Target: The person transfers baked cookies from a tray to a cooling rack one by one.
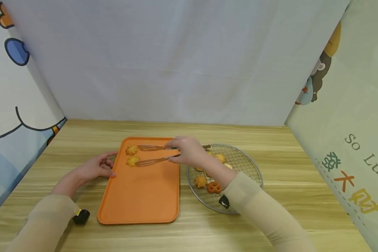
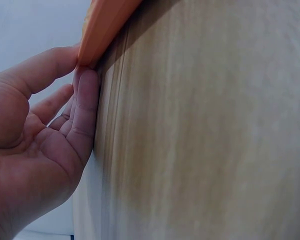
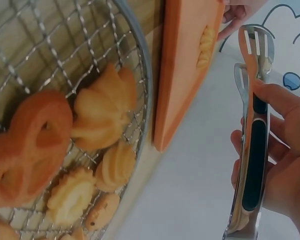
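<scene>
My left hand [image 1: 96, 167] pinches the left rim of an orange tray [image 1: 138, 203]; the left wrist view shows the thumb [image 2: 50, 65] on the rim and a finger [image 2: 86, 100] curled against its underside. In my right hand [image 1: 189, 150] is a pair of metal tongs [image 3: 253, 165] with dark green grip pads. The slotted ends of the tongs stand apart over the tray, with nothing between them. Their tips lie close to two golden swirl cookies, an upper cookie [image 1: 132, 150] and a lower cookie [image 1: 133, 161], near the tray's far left corner.
Right of the tray stands a round wire rack [image 1: 249, 164] with several cookies, among them a brown pretzel cookie [image 1: 214, 187] and a flower-shaped cookie [image 1: 200, 181]. My right forearm crosses over the rack. A white wall [image 1: 176, 70] rises behind the wooden table [image 1: 286, 196].
</scene>
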Motion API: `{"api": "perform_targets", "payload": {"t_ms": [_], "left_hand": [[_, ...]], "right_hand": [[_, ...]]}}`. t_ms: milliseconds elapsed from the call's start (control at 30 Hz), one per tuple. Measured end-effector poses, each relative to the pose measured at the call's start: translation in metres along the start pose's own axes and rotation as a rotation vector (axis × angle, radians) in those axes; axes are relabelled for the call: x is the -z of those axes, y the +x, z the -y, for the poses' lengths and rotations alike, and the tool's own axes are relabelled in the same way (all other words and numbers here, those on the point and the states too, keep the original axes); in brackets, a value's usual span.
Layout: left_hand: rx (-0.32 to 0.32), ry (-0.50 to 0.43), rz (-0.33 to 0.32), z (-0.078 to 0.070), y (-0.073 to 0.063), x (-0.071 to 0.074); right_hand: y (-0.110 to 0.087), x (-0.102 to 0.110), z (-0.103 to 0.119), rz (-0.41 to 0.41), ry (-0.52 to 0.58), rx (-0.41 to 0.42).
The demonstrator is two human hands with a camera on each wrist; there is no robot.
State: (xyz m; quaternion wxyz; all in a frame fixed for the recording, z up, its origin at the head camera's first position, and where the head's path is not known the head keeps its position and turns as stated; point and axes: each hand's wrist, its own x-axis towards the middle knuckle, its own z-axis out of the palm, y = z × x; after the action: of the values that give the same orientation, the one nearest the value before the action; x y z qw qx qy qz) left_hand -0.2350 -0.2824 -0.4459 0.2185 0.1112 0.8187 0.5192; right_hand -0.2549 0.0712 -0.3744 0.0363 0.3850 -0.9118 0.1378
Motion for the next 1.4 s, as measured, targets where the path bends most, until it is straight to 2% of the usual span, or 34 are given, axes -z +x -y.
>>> {"api": "perform_targets", "payload": {"t_ms": [300, 767, 1033, 1400], "left_hand": [[0.019, -0.012, -0.002, 0.002, 0.000, 0.002], [0.019, -0.014, -0.002, 0.002, -0.001, 0.002], [0.019, -0.009, -0.001, 0.001, 0.000, 0.002], [0.015, -0.008, 0.003, 0.002, 0.001, 0.003]], "right_hand": [[0.015, -0.017, 0.000, 0.067, -0.056, -0.045], [0.032, -0.036, 0.000, 0.123, -0.068, -0.090], [0.039, -0.047, -0.001, 0.134, -0.024, -0.140], [0.044, -0.053, 0.004, 0.141, 0.039, -0.155]]}}
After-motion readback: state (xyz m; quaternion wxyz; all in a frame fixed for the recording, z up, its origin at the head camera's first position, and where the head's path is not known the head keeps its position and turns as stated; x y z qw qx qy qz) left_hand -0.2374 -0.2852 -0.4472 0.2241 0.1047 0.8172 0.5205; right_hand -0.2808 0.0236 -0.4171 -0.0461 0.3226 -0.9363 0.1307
